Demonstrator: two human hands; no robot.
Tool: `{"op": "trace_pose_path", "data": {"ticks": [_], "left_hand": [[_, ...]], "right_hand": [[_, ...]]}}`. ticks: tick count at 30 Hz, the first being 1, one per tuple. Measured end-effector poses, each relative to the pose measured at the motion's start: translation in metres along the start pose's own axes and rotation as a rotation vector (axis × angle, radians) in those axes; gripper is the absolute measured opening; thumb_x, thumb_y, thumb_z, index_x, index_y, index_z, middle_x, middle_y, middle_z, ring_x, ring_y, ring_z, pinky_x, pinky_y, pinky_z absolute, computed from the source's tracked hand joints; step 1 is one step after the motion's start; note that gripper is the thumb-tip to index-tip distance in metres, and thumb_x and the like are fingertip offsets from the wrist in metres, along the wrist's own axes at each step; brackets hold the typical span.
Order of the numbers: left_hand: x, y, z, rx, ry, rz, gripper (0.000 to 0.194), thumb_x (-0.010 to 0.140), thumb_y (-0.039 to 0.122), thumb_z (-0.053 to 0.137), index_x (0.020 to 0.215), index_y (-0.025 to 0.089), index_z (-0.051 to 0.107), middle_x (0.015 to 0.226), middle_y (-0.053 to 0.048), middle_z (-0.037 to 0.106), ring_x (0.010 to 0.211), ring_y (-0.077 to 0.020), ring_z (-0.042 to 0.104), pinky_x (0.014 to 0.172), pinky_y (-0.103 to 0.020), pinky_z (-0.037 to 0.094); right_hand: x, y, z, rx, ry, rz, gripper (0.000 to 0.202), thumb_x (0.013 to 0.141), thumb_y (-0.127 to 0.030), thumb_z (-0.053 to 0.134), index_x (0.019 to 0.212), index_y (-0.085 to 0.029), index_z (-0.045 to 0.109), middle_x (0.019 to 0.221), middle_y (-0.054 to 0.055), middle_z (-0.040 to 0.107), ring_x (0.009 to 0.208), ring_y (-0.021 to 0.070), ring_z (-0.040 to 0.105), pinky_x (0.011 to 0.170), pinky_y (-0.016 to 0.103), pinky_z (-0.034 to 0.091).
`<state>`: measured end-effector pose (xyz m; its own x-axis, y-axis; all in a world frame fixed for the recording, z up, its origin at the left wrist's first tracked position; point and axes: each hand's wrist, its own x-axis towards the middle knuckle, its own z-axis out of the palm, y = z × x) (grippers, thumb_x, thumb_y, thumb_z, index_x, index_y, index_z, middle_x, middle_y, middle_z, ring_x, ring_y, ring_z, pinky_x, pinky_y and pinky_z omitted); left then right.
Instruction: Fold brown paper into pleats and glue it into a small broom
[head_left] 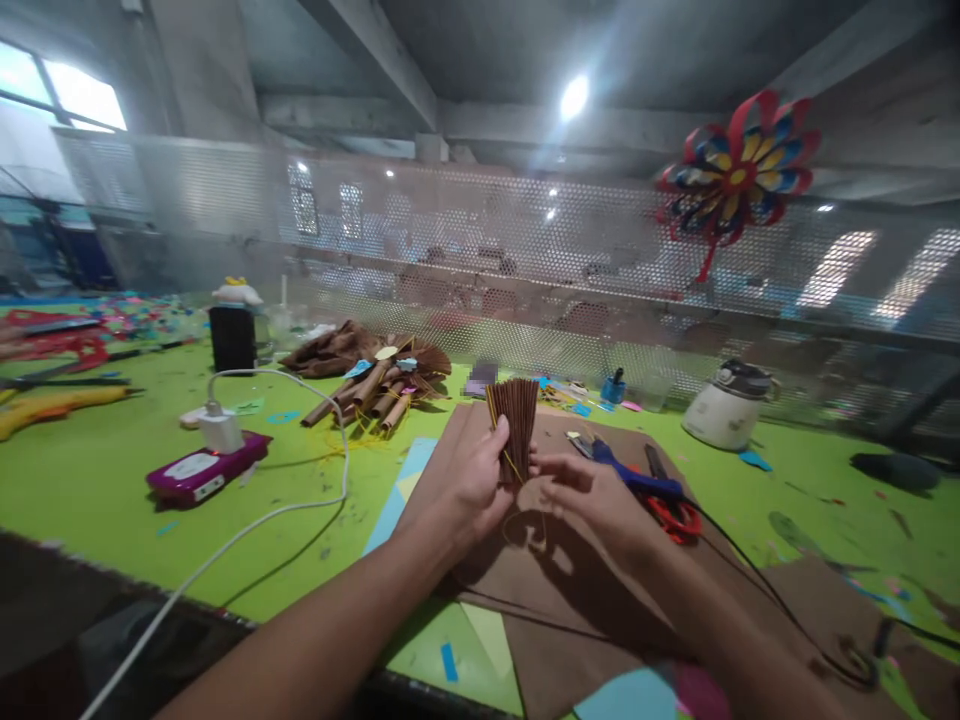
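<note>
My left hand (484, 480) is closed around a folded brown pleated paper fan (517, 425), held upright above a brown board. Its thumb presses the pleats from the left. A thin yellow string (512, 462) runs along the fan's side and across its lower part, and a loop hangs below. Just right of the fan's base, my right hand (581, 490) has its fingers curled in a pinch on the string; its fingertips are partly hidden. Beyond the right hand, a blue-handled glue gun (637, 482) lies near red-handled scissors (679, 520) on the board (555, 600).
On the green table (300, 550), a purple power strip (210, 470) with a white charger and cable lies at left. Rolled brown paper pieces (375, 390) are heaped behind. A white kettle-like pot (726, 405) stands at right. Perforated metal screening (525, 260) bounds the back.
</note>
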<state>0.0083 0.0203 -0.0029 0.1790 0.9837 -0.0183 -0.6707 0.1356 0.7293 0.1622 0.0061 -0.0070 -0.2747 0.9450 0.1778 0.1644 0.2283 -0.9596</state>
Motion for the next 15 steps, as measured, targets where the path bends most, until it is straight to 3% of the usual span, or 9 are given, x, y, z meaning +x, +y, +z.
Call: {"op": "trace_pose_path", "data": {"ticks": [3, 6, 8, 10, 12, 15], "left_hand": [[0.001, 0.0, 0.0, 0.017, 0.071, 0.091, 0.031, 0.094, 0.034, 0.044, 0.079, 0.011, 0.058, 0.067, -0.006, 0.061, 0.054, -0.0121, 0.057, 0.055, -0.024, 0.048], [0.001, 0.002, -0.001, 0.034, 0.107, 0.143, 0.027, 0.093, 0.033, 0.047, 0.082, 0.011, 0.058, 0.065, -0.005, 0.061, 0.054, -0.0118, 0.057, 0.054, -0.023, 0.047], [0.001, 0.003, -0.001, 0.04, 0.115, 0.118, 0.027, 0.093, 0.033, 0.047, 0.083, 0.011, 0.059, 0.065, -0.005, 0.062, 0.055, -0.0123, 0.057, 0.054, -0.024, 0.048], [0.001, 0.004, -0.001, 0.04, 0.132, 0.076, 0.026, 0.093, 0.031, 0.046, 0.085, 0.01, 0.059, 0.066, -0.006, 0.062, 0.057, -0.0129, 0.059, 0.055, -0.025, 0.048], [0.001, 0.005, 0.0, 0.046, 0.151, 0.035, 0.026, 0.094, 0.031, 0.045, 0.086, 0.011, 0.058, 0.066, -0.006, 0.062, 0.056, -0.0132, 0.059, 0.055, -0.025, 0.049], [-0.001, 0.005, 0.001, 0.07, 0.158, -0.014, 0.025, 0.094, 0.031, 0.044, 0.087, 0.012, 0.058, 0.066, -0.006, 0.063, 0.054, -0.0126, 0.059, 0.054, -0.024, 0.049]], "right_hand": [[-0.007, 0.004, 0.028, 0.224, -0.076, 0.143, 0.06, 0.064, -0.036, 0.074, 0.118, -0.019, 0.054, 0.086, 0.005, 0.069, 0.061, 0.0133, 0.058, 0.053, 0.025, 0.045], [-0.011, 0.013, 0.041, 0.203, -0.104, 0.243, 0.049, 0.07, -0.048, 0.068, 0.106, -0.016, 0.058, 0.062, 0.0, 0.062, 0.045, 0.0102, 0.048, 0.046, 0.023, 0.038], [-0.015, 0.016, 0.045, 0.045, -0.102, 0.155, 0.036, 0.077, -0.05, 0.059, 0.08, -0.015, 0.062, 0.055, 0.0, 0.056, 0.047, 0.0109, 0.047, 0.048, 0.024, 0.037], [-0.02, 0.016, 0.049, -0.179, -0.097, -0.01, 0.035, 0.085, -0.042, 0.051, 0.064, -0.015, 0.059, 0.056, 0.001, 0.056, 0.053, 0.012, 0.048, 0.052, 0.024, 0.036], [-0.026, 0.016, 0.052, -0.359, -0.116, -0.131, 0.033, 0.088, -0.034, 0.047, 0.066, -0.015, 0.061, 0.062, 0.003, 0.06, 0.059, 0.0126, 0.05, 0.056, 0.024, 0.035], [-0.032, 0.016, 0.056, -0.492, -0.187, -0.175, 0.03, 0.09, -0.029, 0.044, 0.073, -0.015, 0.064, 0.065, 0.004, 0.063, 0.056, 0.0111, 0.048, 0.055, 0.022, 0.033]]}}
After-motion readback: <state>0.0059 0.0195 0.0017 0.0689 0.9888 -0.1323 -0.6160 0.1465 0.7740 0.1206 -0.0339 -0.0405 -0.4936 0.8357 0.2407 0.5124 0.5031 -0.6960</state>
